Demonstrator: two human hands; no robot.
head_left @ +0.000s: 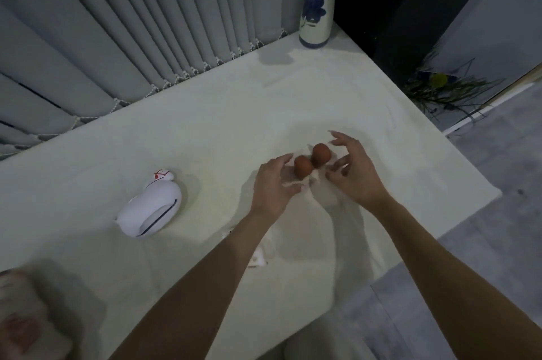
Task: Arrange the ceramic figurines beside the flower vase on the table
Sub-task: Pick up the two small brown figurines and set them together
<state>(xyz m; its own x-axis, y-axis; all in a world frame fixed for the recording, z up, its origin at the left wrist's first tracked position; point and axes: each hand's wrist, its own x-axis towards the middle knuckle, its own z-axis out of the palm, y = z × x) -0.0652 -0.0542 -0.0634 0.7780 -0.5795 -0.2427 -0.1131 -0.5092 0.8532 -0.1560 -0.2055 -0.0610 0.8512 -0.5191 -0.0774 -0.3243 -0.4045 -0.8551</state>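
Here, in the head view, a pale cloth-covered surface (205, 130) carries a tall white ceramic vase painted with blue flowers (316, 4), standing at its far corner with green leafy stems rising from its mouth. Well toward the viewer from that vase stand two small reddish-brown rounded ceramic figurines (312, 161), touching each other, with whitish bases that are hard to make out. The left hand (271, 186) sits just left of the pair, fingers spread and curved, its grip released and closing on nothing; whether a fingertip touches the nearer figurine cannot be told. The right hand (353, 170) hovers just right of the pair, fingers likewise splayed, its grip released and empty. Far to the left of the vase and nearer the viewer lies a white ceramic animal figurine with red face markings (151, 204), apart from both hands. Grey vertical blinds (117, 37) hang behind the surface, left of the vase.
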